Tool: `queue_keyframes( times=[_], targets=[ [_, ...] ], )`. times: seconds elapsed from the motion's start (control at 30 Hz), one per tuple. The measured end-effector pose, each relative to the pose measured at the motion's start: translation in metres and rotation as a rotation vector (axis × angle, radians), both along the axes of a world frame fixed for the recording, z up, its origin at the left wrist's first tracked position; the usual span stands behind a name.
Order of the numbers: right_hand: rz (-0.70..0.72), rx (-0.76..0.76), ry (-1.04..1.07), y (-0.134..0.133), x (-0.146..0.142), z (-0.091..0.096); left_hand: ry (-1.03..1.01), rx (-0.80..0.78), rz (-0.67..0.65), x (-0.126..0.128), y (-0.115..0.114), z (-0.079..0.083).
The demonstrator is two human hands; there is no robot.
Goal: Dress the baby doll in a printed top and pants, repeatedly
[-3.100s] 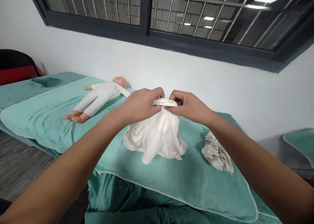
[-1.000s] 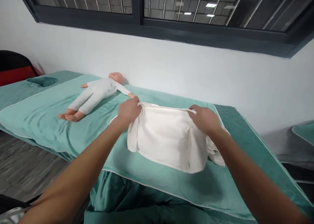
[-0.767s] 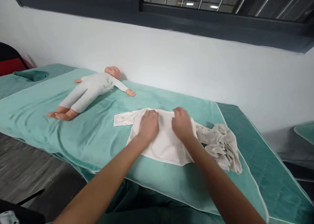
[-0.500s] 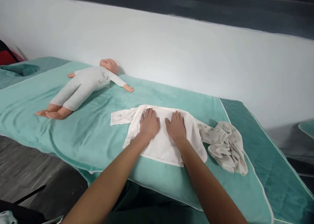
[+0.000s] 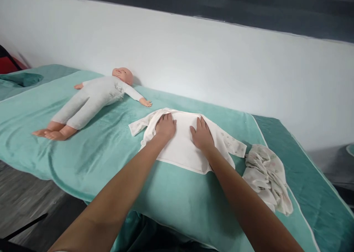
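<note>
Two hands [image 5: 166, 127], doll [image 5: 95, 91], shirt [image 5: 184, 143], bundle [image 5: 267, 172] — one each

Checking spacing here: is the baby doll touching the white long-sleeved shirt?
Apart: the head view shows green cloth between the baby doll and the white long-sleeved shirt.

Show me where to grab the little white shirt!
I'd pinch both shoulders, where the sleeves join, coming from above: the white shirt lies spread out, sleeves stretched sideways, and the left hand and right hand rest on its body.
</note>
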State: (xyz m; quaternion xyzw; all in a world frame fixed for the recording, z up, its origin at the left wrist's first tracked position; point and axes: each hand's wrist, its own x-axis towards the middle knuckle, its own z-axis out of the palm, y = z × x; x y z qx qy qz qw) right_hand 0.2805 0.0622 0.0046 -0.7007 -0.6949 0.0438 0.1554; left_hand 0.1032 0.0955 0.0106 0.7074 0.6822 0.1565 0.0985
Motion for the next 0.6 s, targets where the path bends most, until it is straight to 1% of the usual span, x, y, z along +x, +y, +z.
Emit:
queue_keyframes(
  times=[0.13, 0.33, 0.47, 0.6],
  targets=[
    [-0.027, -0.050, 0.001, 0.012, -0.001, -0.007, -0.015, -0.004, 0.007, 0.007, 0.011, -0.010],
    [-0.025, -0.025, 0.003, 0.013, -0.005, -0.011, -0.025, 0.024, 0.014, 0.009, 0.012, -0.014],
    [-0.030, -0.031, -0.009, 0.013, -0.006, -0.011, -0.010, 0.041, 0.020, 0.011, 0.005, -0.014],
    [-0.028, -0.052, -0.033, 0.013, -0.007, -0.007, 0.020, 0.051, 0.057, 0.016, -0.012, -0.013]
  ],
)
